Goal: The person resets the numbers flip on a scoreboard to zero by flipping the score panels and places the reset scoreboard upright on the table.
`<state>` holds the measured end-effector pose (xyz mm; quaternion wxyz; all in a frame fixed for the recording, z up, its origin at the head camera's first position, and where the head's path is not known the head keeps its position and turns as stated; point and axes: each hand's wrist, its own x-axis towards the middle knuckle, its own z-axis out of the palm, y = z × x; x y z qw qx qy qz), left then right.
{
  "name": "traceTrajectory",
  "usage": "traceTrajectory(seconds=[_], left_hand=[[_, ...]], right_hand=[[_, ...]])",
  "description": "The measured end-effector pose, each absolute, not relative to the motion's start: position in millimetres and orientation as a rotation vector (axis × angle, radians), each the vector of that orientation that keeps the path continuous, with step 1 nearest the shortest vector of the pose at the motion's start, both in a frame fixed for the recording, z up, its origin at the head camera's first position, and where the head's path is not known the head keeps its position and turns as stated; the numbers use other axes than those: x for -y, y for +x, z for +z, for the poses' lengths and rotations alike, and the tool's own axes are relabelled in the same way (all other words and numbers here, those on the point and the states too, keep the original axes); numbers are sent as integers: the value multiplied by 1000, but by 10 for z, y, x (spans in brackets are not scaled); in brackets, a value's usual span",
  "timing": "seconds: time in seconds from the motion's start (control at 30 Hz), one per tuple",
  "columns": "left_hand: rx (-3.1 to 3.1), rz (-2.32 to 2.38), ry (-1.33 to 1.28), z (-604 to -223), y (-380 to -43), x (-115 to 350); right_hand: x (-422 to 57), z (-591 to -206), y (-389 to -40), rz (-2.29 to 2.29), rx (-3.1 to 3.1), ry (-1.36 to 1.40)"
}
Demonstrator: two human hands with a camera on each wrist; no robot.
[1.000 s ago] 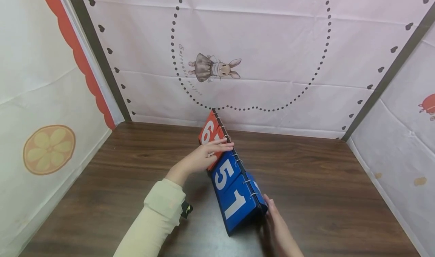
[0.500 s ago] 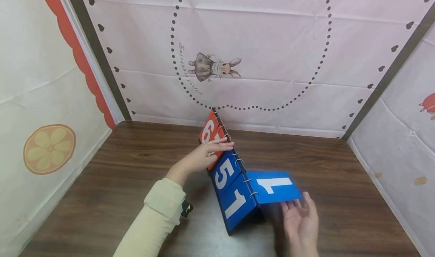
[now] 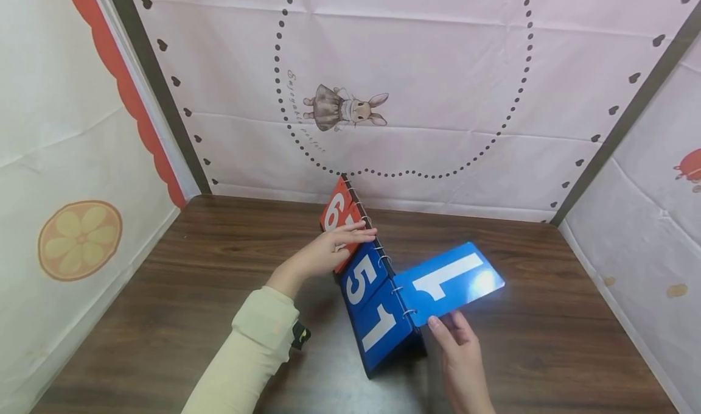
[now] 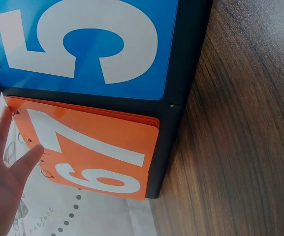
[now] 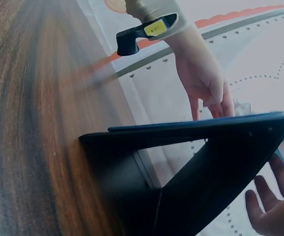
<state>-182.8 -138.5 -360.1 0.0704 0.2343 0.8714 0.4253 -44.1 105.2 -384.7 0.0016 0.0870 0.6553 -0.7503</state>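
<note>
Red cards point(image 4: 97, 157) say 6, 7, blue ones point(image 3: 372, 304) 5, 1, sticking-out card point(image 3: 450, 284) another 1; backdrop point(image 3: 416, 79) at 11 o'clock's got "Enjoyable perfect"

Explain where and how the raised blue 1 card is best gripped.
Probably pinch the raised card at its free outer edge, coming from the person's right: it is thin and flat, that edge is clear of the table, and metal rings hold the opposite edge.

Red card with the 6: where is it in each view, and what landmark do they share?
Head: red card, just left of centre, at the scoreboard's far end.
Left wrist: below centre, left of middle.
Right wrist: not visible.
Shared landmark: left hand.
</note>
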Motion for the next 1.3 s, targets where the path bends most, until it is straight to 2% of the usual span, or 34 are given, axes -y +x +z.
traceTrajectory(seconds=[0.7, 0.97, 1.3], left_hand=[[-2610, 1307, 704, -3624, -1834, 1388], [-2633, 1256, 740, -3595, -1828, 1393], [-2621, 1233, 833, -3602, -1840, 1410]], right_hand=[[-954, -3773, -415, -2354, -2192, 276], [-927, -3785, -412, -2434, -2150, 54], [-925, -3801, -398, -2277, -2365, -192]])
